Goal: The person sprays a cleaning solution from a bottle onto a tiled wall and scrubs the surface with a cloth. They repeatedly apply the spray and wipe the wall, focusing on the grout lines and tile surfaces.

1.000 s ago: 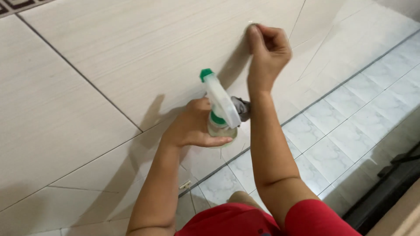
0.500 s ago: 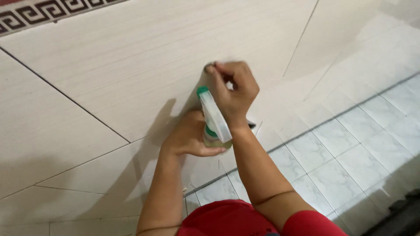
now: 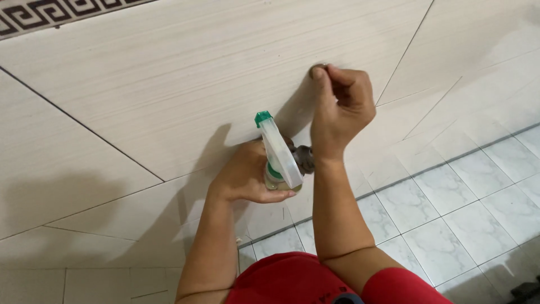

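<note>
— Up and rightward goes your right hand (image 3: 343, 107) since half a second ago, clenched on a small grey scrubbing pad (image 3: 316, 68) against the beige tiled wall (image 3: 140, 95).

— Your left hand (image 3: 247, 174) grasps the white, green-nozzled plastic spray bottle (image 3: 278, 155) at its neck, below: probably light, rigid, slippery when wet.

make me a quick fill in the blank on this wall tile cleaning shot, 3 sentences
1. The left hand holds a spray bottle whose nozzle tip is coloured ____.
2. The right hand presses a small pad against the ____ tile, above the bottle.
3. The person's sleeves are ____ in colour.

Missing words: green; wall; red
</note>
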